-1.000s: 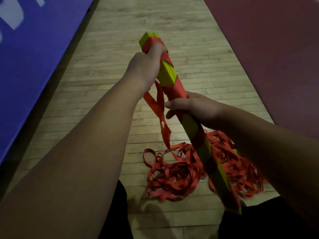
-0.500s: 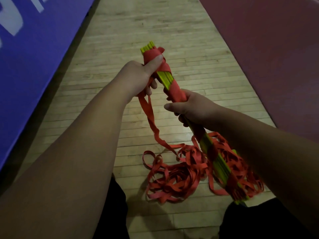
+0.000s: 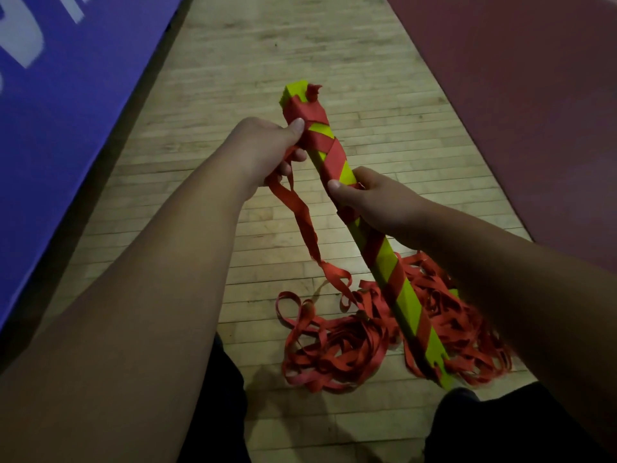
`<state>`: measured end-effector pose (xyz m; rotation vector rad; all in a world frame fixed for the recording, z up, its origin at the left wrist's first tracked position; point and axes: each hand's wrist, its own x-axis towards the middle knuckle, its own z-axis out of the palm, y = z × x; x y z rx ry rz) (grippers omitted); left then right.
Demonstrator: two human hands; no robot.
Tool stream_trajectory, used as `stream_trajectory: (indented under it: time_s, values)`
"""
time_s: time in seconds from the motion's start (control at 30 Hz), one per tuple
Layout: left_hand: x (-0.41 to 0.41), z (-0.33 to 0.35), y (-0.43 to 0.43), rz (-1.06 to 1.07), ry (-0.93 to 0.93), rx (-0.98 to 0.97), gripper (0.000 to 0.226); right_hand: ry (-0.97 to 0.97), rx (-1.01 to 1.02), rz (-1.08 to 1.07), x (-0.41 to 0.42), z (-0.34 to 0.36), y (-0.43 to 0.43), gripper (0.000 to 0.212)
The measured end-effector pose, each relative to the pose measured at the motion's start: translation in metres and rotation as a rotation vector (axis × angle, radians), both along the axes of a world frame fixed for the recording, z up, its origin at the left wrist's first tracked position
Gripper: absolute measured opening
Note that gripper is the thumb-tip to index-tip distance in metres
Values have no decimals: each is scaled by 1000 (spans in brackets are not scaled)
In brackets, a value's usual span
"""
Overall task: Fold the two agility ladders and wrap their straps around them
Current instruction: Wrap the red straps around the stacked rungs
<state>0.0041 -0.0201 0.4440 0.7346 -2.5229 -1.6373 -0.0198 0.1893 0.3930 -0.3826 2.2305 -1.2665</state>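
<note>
- Since half a second ago the folded ladder (image 3: 387,262) has turned in the hands. Then its stacked rung edges faced the camera; now a flat yellow face does, with red bands crossing it on the slant.
- The left grip (image 3: 267,145) sat over the top end a second ago. It has come down to the left side of the bundle, just above centre frame.
- The left grip is closed round the strap (image 3: 300,215), with the thumb pressed on the topmost red turns.
- The right grip (image 3: 377,202) is clasped round the middle of the bundle, at centre frame.
- The red between the two hands looks denser than a second ago. That suggests another turn has gone on, so wrapping is under way on this ladder.
- The bundle slants from upper centre to lower right, held above the wooden floor (image 3: 300,61).
- From the left grip the strap trails down to the loose strap pile (image 3: 334,349) on the floor at lower centre. Much of it is unwound, so many turns seem left.
- No container is in view. A blue mat (image 3: 66,95) lies at the upper left and a red mat (image 3: 534,95) at the upper right.
</note>
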Motion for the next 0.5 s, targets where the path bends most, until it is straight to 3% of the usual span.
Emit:
stream_trajectory:
  time_s: [0.17, 0.37, 0.5]
  values:
    - [0, 2, 7, -77, 2, 26, 37, -29, -36, -39, -1, 3, 4, 40]
    - [0, 7, 31, -47, -107, 34, 41, 228, 159, 9, 8, -2, -4, 38]
    - [3, 7, 47, -22, -261, -77, 66, 344, 288, 71, 15, -6, -10, 35]
